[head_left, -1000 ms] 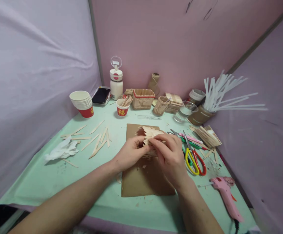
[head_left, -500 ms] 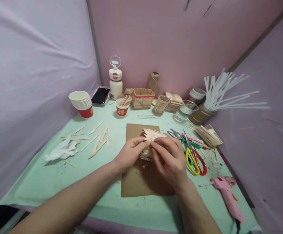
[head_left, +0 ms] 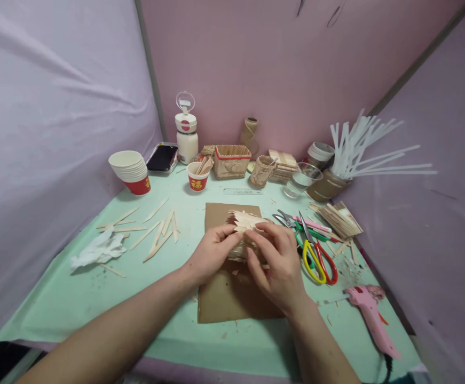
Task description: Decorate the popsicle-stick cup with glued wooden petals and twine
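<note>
Between my hands is a small craft piece covered in overlapping pale wooden slivers [head_left: 248, 220], lying over a brown cardboard sheet [head_left: 232, 298]. My left hand [head_left: 214, 248] grips its left side, thumb on top and fingers behind. My right hand [head_left: 274, 256] rests against its right side with thumb and fingers apart, fingertips touching the surface. The underside of the piece and some fingertips are hidden. Just right of my right hand lie scissors with yellow and red handles [head_left: 316, 261] and green-handled pruning shears [head_left: 292, 226].
Wooden sticks [head_left: 162, 234] and a crumpled tissue [head_left: 98, 250] lie at left. A pink glue gun [head_left: 372, 317] is at front right. Along the back stand stacked paper cups [head_left: 130, 170], a bottle [head_left: 187, 141], a basket [head_left: 232, 162], a water cup [head_left: 302, 181] and white glue sticks [head_left: 356, 149].
My right thumb and fingers have spread apart from their pinch on the wooden piece. My left hand keeps its hold. The whole view has shifted slightly.
</note>
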A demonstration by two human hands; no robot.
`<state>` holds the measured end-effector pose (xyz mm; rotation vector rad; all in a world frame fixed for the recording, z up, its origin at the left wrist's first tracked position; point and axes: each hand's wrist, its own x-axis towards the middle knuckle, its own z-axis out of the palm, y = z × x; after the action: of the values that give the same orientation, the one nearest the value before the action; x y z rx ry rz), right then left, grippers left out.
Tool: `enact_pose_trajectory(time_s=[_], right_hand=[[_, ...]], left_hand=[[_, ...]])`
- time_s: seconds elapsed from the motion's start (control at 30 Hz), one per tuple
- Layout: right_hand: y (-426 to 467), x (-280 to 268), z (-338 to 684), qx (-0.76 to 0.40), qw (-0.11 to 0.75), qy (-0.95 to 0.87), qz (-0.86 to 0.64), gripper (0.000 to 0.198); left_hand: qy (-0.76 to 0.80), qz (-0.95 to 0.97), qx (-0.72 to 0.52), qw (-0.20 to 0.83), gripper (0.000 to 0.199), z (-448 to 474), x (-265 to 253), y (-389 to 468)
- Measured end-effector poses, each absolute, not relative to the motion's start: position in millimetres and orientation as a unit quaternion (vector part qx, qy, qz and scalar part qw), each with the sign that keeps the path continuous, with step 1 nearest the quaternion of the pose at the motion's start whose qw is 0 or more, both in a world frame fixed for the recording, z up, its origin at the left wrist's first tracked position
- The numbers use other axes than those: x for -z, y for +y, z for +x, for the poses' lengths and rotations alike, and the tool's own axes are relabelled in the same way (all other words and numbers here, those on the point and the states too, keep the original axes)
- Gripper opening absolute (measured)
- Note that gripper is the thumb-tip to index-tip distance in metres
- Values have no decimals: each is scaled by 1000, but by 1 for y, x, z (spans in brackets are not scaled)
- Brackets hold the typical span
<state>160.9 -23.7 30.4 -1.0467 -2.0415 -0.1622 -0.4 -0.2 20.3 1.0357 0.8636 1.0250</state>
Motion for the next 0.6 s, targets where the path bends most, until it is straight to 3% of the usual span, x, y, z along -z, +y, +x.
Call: enact_pose_trajectory(time_s=[0.23,0.37,0.47,0.6], right_hand=[[-24,-29,162,81,420,-808,-406,31],[-34,-33,172,88,470,-776,-412,34],[-50,-36,193,115,479,-733,-469,30],[-73,-29,245,141,425,-637,-627,22]], left_hand=[[367,426,-460,687,25,1,-19,0],[378,411,-464,687,26,2,-19,0],[384,402,-473,684,26,2,-17,2],[382,380,-469,700,26,2,-17,3]])
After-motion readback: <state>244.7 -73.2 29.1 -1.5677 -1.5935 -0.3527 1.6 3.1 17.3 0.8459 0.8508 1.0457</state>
